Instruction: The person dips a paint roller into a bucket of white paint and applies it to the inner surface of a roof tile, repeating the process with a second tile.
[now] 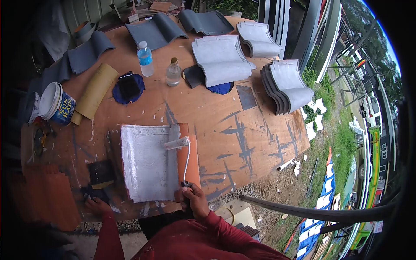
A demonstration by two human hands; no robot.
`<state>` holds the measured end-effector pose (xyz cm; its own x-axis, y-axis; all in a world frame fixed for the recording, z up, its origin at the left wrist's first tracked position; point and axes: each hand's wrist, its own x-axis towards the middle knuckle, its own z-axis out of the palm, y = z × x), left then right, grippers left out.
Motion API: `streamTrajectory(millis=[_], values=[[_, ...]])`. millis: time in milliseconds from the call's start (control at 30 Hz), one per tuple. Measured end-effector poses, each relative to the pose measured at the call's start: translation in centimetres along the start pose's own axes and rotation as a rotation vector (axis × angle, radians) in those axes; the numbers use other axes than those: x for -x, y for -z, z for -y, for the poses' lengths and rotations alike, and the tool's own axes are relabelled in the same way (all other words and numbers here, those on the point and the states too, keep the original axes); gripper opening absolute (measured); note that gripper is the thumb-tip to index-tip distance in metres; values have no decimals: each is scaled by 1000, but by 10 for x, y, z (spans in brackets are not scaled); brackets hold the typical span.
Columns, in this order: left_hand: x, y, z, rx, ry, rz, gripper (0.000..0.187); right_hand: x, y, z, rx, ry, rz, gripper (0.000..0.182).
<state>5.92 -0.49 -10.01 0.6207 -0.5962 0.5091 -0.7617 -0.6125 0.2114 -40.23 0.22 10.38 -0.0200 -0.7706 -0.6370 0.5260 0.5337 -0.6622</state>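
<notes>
My right hand (196,200) is closed around the dark handle of a small paint roller (177,143). Its white sleeve rests on a curved roof tile (147,162), near the edge between its white-coated part and its bare orange strip. The tile lies on the table right before me. At lower left my left hand (98,205) has its fingers curled at a crumpled dark cloth (96,193); they are partly in shadow. A black square piece (101,172) lies just beyond that hand.
White-coated tiles (223,58) and a stack of tiles (288,86) stand at the far right. Grey tiles (156,31) line the back. A paint bucket (58,104), a cardboard tube (96,93), a water bottle (145,60), a glass jar (173,73) and a phone (128,86) sit further left.
</notes>
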Motion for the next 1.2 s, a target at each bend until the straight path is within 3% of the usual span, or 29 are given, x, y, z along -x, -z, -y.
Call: streamTrajectory(millis=[167, 467, 600, 800, 933, 1133, 1200], values=[[-1, 4, -5, 14, 12, 25, 46, 31, 17, -14, -34, -57, -8, 23], [-2, 1, -1, 76, -7, 8, 45, -67, -27, 49, -75, 92, 28, 29], [0, 1, -2, 81, 12, 13, 45, -53, -19, 46, -2, 108, 1, 33], [-1, 17, -16, 18, 57, 69, 45, 35, 10, -2, 118, 24, -19, 42], [-3, 17, -18, -20, 64, 67, 45, 42, 8, 10, 102, -9, -63, 47], [-6, 17, 5, 144, 42, 96, 42, -44, -4, 37, 145, 151, -29, 43], [-13, 11, 26, 465, -76, 159, 39, -49, -8, 40, 156, 198, -13, 45]])
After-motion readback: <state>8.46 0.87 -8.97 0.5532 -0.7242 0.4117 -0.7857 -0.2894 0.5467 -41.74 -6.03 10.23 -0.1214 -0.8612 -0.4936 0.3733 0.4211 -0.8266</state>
